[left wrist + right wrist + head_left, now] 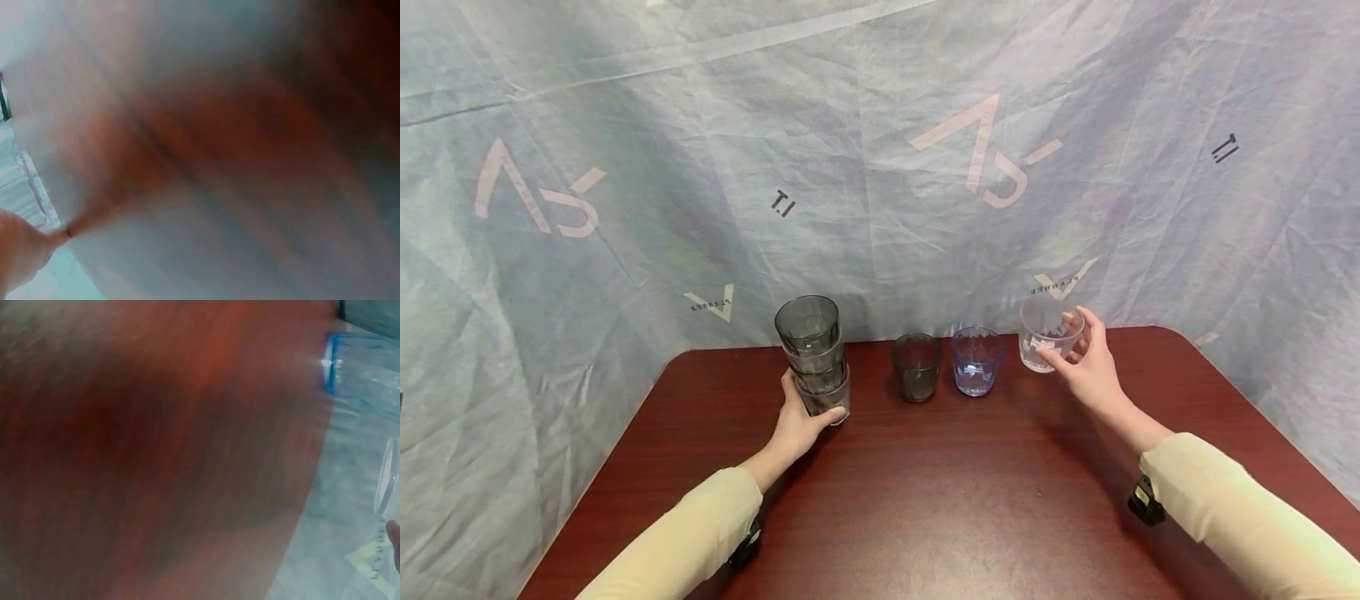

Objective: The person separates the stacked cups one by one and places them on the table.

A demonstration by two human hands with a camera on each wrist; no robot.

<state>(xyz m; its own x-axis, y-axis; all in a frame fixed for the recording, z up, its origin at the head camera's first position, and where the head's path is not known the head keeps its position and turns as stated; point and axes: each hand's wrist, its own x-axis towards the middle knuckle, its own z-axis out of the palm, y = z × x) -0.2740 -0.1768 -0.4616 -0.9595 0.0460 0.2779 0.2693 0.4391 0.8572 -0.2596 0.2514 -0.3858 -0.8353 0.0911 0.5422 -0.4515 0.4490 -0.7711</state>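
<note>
At the left, a tall stack of nested glasses (811, 333) leans slightly, smoky grey at the top and paler at the bottom. My left hand (795, 423) grips the lowest part of it, thumb across the front. On the right, my right hand (1093, 371) holds a clear faceted glass (1043, 333) by its side, thumb in front and fingers behind. This glass appears upright close to the table's back edge; its base (387, 478) shows at the margin of the right wrist view. Only part of the left thumb (25, 250) enters the left wrist view.
Between the hands, a smoky grey glass (917, 367) and a blue-tinted glass (977, 362) stand side by side near the back edge of the reddish-brown table (925, 500). Behind it hangs a grey printed cloth (850, 167), which also runs along both sides.
</note>
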